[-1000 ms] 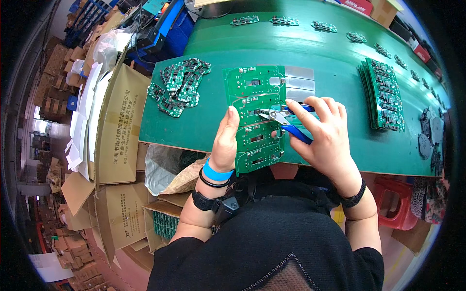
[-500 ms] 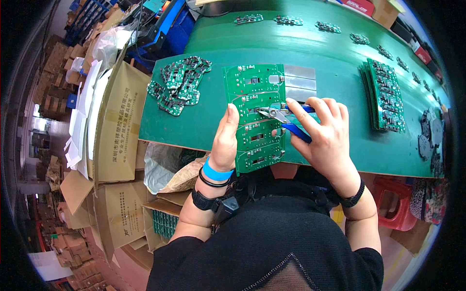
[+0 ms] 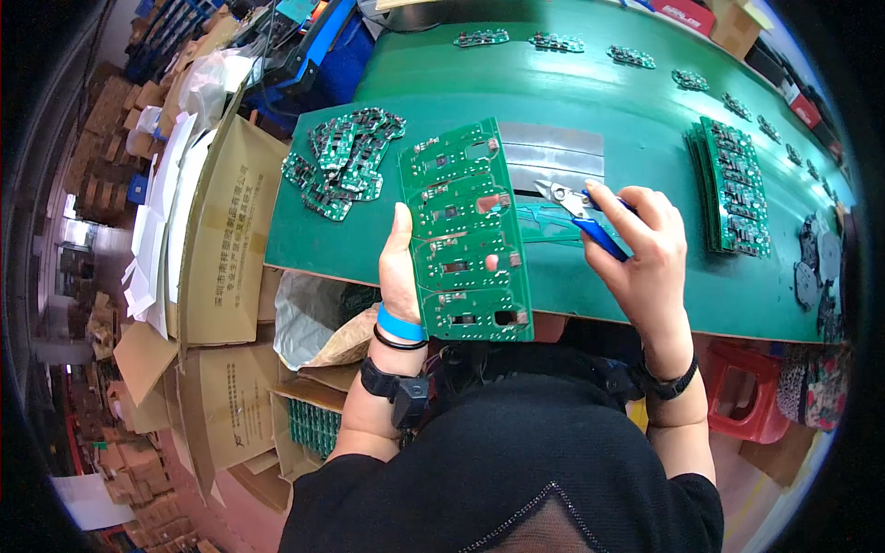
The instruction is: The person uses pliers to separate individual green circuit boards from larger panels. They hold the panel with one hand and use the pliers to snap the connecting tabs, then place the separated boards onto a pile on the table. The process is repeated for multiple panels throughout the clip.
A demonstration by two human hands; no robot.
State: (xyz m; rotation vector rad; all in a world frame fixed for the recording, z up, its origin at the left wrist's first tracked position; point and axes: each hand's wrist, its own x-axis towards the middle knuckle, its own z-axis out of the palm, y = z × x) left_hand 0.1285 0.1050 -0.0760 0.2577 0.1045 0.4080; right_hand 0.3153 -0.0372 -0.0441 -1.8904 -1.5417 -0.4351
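My left hand point(image 3: 398, 275) grips a green circuit board panel point(image 3: 461, 244) by its left edge. The panel is tilted, and fingertips show through cut-outs in it. In my right hand point(image 3: 650, 244) is a pair of blue-handled side cutters point(image 3: 583, 210), its jaws pointing left and apart from the panel. Beneath and behind the panel, grey metal strips point(image 3: 558, 152) lie on the green work table point(image 3: 442, 83), with thin green board scraps point(image 3: 548, 221) just in front of them.
Loose small boards point(image 3: 341, 161) are heaped at the table's left. A stack of board panels point(image 3: 733, 189) stands at the right, near dark round parts point(image 3: 811, 263). Single boards point(image 3: 558, 42) line the back strip. Cardboard boxes point(image 3: 221, 240) crowd the left; a red stool point(image 3: 747, 392) is below right.
The cutters have drawn off the panel to the right with my right hand. My left hand has shifted the panel left and tilted it, uncovering more of the metal strips and the green scraps.
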